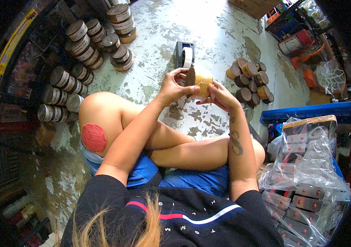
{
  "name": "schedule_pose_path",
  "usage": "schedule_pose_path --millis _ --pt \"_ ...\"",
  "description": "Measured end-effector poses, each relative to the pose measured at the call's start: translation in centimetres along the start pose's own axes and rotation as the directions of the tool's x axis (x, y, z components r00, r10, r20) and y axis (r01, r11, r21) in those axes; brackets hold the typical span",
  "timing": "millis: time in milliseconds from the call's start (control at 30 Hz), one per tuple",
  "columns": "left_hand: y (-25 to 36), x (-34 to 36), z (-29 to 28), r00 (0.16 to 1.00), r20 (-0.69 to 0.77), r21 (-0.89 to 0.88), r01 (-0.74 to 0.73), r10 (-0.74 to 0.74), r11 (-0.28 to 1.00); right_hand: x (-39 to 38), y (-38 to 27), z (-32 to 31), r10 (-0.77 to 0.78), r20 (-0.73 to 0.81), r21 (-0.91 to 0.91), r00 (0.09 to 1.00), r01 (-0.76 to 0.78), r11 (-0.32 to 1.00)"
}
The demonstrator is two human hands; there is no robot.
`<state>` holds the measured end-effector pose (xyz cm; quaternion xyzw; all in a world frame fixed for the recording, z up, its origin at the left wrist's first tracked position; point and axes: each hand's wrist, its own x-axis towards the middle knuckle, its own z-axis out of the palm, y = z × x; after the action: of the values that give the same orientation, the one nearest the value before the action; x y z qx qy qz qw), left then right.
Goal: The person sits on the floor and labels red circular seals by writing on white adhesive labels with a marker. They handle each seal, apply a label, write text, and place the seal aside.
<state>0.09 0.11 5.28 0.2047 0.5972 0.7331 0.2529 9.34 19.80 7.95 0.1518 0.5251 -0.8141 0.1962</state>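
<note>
My left hand (174,87) is closed on a dark brown disc (190,78), seen nearly edge-on between thumb and fingers. Right beside the disc is a round, glossy yellow piece (203,82) with a wrinkled surface, and I cannot tell whether the two are joined. The fingers of my right hand (220,95) are bent against the yellow piece's right edge, steadying it. Just beyond my hands, a black tape dispenser (179,55) with a white tape roll (187,57) stands on the floor. A round red pad (94,138) lies on my left knee.
Stacked round pieces with white labelled bands (83,45) stand at the left. Short brown and black cylinders (249,70) are grouped at the right. Nearer lies a clear plastic bag (315,156) over grey packs, beside a blue-edged stand (307,112). Worn, patchy floor (155,24) extends ahead.
</note>
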Motion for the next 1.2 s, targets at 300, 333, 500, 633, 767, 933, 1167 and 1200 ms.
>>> schedule_pose_path --millis 300,333,500,633,767,933,1167,1200 --pt "2.5 0.3 -1.6 0.965 0.176 -0.184 0.228 -0.196 0.956 1.2 0.3 3.2 -0.490 -0.111 -0.161 0.864 0.471 0.867" --pt "2.8 0.4 -2.3 0.917 0.225 -0.224 0.377 -0.329 0.899 1.2 0.0 3.6 -0.524 -0.062 -0.191 0.849 0.505 0.842" --pt "1.1 0.2 -1.2 0.928 0.050 -0.089 0.372 -0.369 0.924 0.7 -0.7 4.3 -0.431 -0.001 -0.355 0.902 0.402 0.844" --pt "-0.4 -0.5 -0.2 0.970 -0.042 -0.217 0.226 -0.241 0.949 0.6 -0.6 3.9 -0.419 0.016 -0.373 0.908 0.394 0.840" --pt "0.3 -0.5 -0.1 0.998 -0.042 -0.255 0.033 -0.045 0.966 0.0 -0.9 2.6 -0.381 0.103 -0.265 0.919 0.395 0.880" --pt "1.7 -0.7 -0.2 0.990 -0.003 0.038 -0.138 0.138 0.990 0.5 0.5 1.3 -0.203 -0.049 -0.199 0.978 0.189 0.962" --pt "2.9 -0.6 -1.4 0.989 0.131 0.050 0.065 -0.071 0.997 1.4 1.6 2.7 -0.408 -0.090 -0.078 0.909 0.402 0.912" --pt "3.2 -0.4 -1.9 0.986 0.145 0.007 0.086 -0.086 0.996 1.5 1.4 3.1 -0.387 -0.116 -0.089 0.915 0.379 0.921"
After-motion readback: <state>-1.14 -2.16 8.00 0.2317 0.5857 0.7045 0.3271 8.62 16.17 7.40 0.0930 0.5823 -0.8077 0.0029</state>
